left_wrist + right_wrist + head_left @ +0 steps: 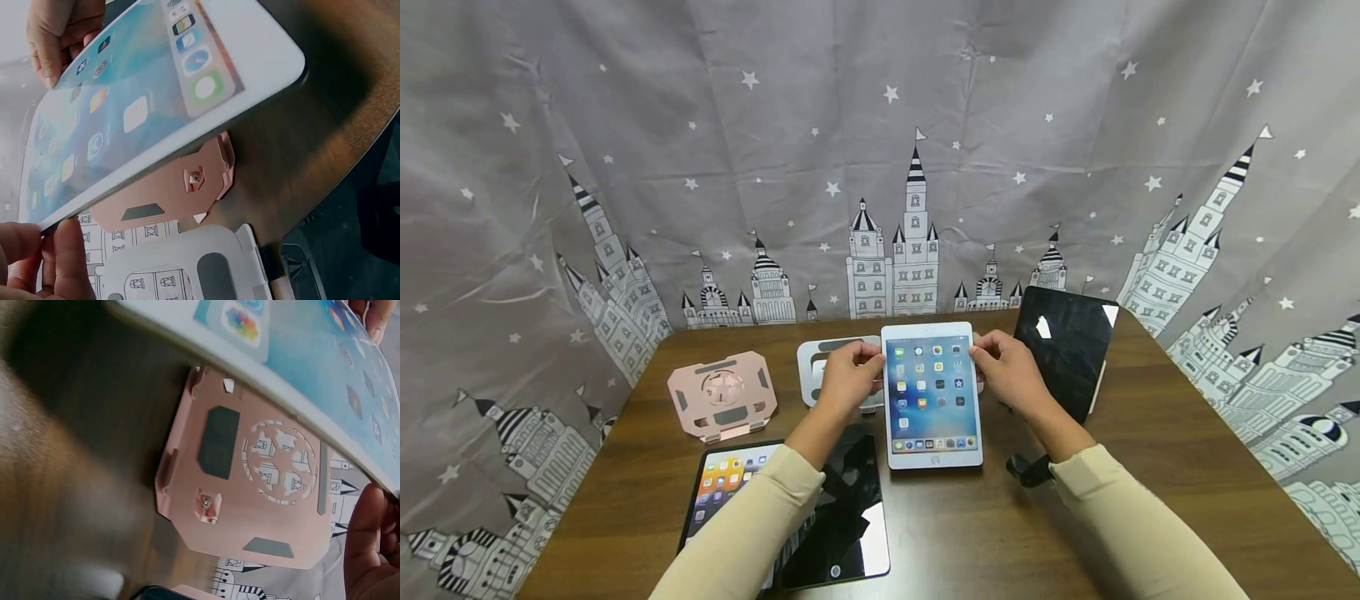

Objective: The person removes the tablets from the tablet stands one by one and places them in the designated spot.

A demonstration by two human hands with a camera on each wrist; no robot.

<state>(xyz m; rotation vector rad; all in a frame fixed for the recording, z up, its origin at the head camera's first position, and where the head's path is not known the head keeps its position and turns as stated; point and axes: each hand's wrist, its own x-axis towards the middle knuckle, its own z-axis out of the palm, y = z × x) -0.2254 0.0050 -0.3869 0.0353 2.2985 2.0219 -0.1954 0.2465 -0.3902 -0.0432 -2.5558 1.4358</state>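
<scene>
A white tablet (934,400) with its home screen lit stands tilted toward me in the middle of the head view. My left hand (852,375) pinches its upper left edge between thumb and fingers. Opposite it, my right hand (1011,371) pinches the upper right edge. Behind the tablet is a pink metal stand (219,537) with a round cut-out and grey pads, largely hidden in the head view but plain in the right wrist view. A silver stand (812,371) is just behind my left hand; in the left wrist view, this silver stand (187,250) sits beside the pink one.
Another pink stand (722,393) is at the back left. A dark-screened tablet (1063,350) leans on a stand at the right. Below my left forearm lie a tablet with a lit screen (722,483) and a black tablet (842,533). A grey castle-print curtain (775,167) hangs behind the table.
</scene>
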